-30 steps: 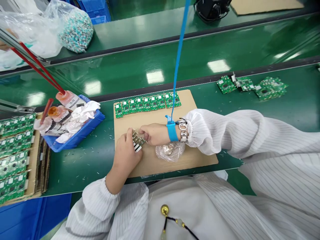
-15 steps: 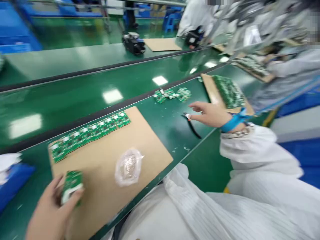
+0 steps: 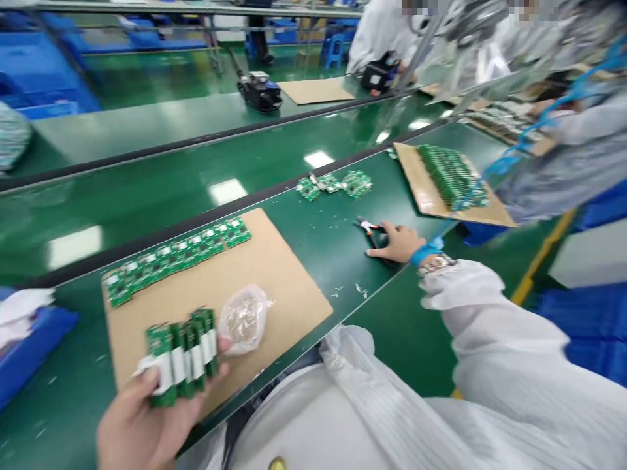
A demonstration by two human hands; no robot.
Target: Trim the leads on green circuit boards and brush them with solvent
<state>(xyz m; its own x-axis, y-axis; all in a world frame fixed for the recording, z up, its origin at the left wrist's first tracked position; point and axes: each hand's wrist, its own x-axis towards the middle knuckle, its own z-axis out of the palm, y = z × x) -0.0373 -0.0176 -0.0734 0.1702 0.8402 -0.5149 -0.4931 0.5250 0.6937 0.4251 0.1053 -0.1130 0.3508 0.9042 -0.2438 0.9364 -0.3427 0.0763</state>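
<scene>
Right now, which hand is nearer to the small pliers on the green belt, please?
Right. The right hand is directly beside the pliers, its fingers close to them. The left hand is far off at the lower left, holding a bunch of green circuit boards.

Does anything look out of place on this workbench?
Small pale scraps lie scattered on the green bench top, near the red-handled cutters by the right hand. They look odd as loose clippings left lying about.

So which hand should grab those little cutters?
Probably the right hand: it looks empty and sits right beside the cutters. The left hand is busy gripping a bunch of green circuit boards.
</scene>
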